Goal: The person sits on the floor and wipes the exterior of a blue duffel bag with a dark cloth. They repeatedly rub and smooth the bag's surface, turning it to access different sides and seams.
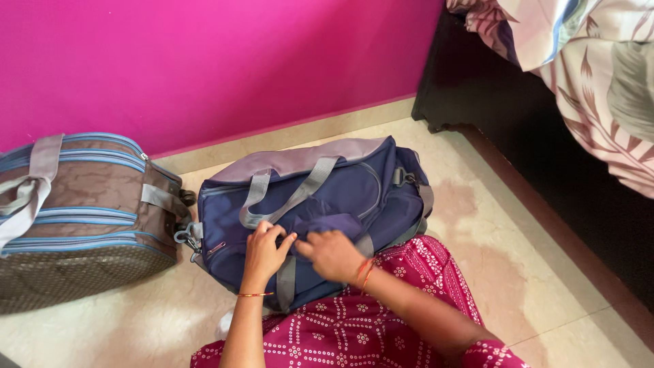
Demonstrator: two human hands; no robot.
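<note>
A navy duffel bag (354,191) with grey straps and a grey top lies on the floor in front of me. My left hand (262,251) rests on the bag's near side, fingers pinching the dark blue fabric by a grey strap. My right hand (332,253) sits just to its right, fingers curled on the same fold of fabric. Both wrists carry thin bangles or threads. What lies under the fold is hidden.
A brown and grey travel bag (75,211) with blue piping stands at the left, touching the duffel. A pink wall (204,61) runs behind. A dark bed frame (518,123) with a leaf-patterned sheet (599,75) fills the right. The floor (531,272) is beige tile.
</note>
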